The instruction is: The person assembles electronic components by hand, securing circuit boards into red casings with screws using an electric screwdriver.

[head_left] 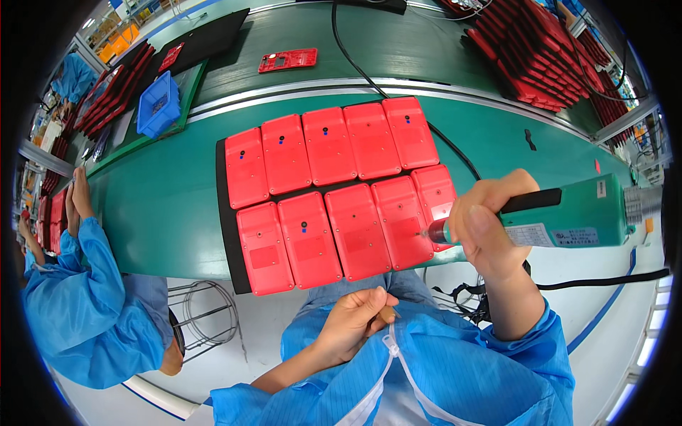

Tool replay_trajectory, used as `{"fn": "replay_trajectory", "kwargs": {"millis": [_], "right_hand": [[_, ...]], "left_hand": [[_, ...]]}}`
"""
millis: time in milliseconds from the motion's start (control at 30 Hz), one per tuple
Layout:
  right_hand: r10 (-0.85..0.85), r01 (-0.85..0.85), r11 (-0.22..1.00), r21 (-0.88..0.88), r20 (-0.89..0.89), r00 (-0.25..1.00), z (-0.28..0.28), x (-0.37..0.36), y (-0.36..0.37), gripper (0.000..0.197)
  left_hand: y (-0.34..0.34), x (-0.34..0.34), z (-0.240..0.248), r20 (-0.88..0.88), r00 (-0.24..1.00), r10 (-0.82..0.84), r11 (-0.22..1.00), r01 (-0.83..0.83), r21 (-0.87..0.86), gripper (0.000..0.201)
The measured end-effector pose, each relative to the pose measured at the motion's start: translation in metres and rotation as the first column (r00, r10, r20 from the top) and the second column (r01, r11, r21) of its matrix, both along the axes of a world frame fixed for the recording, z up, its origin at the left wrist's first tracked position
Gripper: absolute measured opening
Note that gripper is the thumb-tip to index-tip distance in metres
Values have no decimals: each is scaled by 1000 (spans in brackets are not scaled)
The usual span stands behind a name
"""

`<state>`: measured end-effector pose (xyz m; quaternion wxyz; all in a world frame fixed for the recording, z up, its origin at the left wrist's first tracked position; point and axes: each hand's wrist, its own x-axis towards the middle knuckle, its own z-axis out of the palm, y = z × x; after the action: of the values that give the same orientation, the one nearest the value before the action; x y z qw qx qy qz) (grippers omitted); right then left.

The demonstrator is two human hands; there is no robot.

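My right hand (494, 227) is wrapped round a green electric screwdriver (590, 213), which lies nearly level and points left. Its bit meets or hovers just over a red plastic casing (399, 213) in the near row; contact is hard to tell. Two rows of such casings, with screw holes in their backs, rest on a black foam board (239, 264). Some have a dark round spot with blue marks below it. Close to my jacket zip, my left hand (359, 319) is closed, with fingertips pinched around something small and brownish that I cannot make out.
A blue bin (158, 104) stands at the far left. Beyond the metal rail lies a loose red casing (288, 60). Stacked red-filled boards (529, 60) rise at far right. A black cable (455, 149) crosses behind the casings. A co-worker in blue (92, 284) sits at left.
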<state>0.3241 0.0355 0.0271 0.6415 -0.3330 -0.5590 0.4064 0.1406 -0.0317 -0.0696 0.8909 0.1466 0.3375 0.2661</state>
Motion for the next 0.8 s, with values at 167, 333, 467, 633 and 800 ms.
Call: {"fn": "replay_trajectory", "kwargs": {"millis": [167, 333, 467, 633, 800], "right_hand": [[12, -8, 999, 48, -81, 997, -4, 1, 0, 14], [8, 30, 990, 135, -276, 961, -2, 8, -18, 21], [160, -151, 987, 54, -295, 942, 24, 5, -54, 23], [256, -274, 962, -11, -320, 912, 26, 8, -68, 24], [322, -336, 942, 9, -305, 896, 22, 7, -70, 24]], "left_hand": [[-4, 5, 5, 46, 997, 67, 995, -70, 68, 25], [-3, 12, 15, -192, 976, 107, 948, -42, 315, 19], [-6, 14, 13, -470, 864, 181, 773, 170, 611, 20], [-6, 14, 15, -550, 766, 334, 481, 363, 798, 15], [-8, 16, 13, -504, 755, 419, 403, 343, 848, 20]]}}
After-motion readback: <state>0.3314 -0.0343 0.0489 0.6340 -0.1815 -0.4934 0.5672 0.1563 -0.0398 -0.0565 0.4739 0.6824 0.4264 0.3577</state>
